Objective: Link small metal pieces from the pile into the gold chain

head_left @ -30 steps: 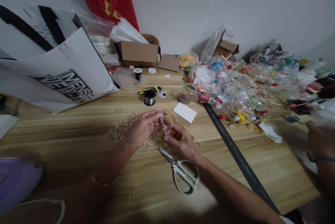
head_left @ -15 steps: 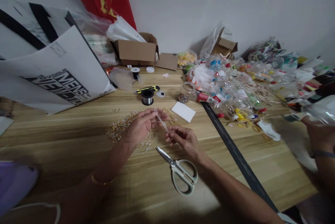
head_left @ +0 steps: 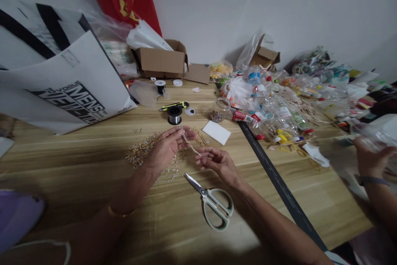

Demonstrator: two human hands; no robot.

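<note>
Centrally, you hold a silvery strand (head_left: 189, 144) above the table (head_left: 93, 161), slanting between your two hands. In your left hand (head_left: 164, 145), thumb and forefinger pinch its upper end while the other fingers spread behind it; in your right hand (head_left: 221, 165), the fingers appear to pinch its lower end. For good control, keep both pinches light and the strand only gently taut, so that it neither kinks nor slips. Hold it clear of the tangled gold-and-silver pile (head_left: 138, 155), where it would probably snag, and of the scissors (head_left: 207, 195) near your right hand. Note the strand's appearance: slender, pale and glinting, finely knobbed along its length, with a slight sag. Whether beads or metal links form it is too small to tell.
</note>
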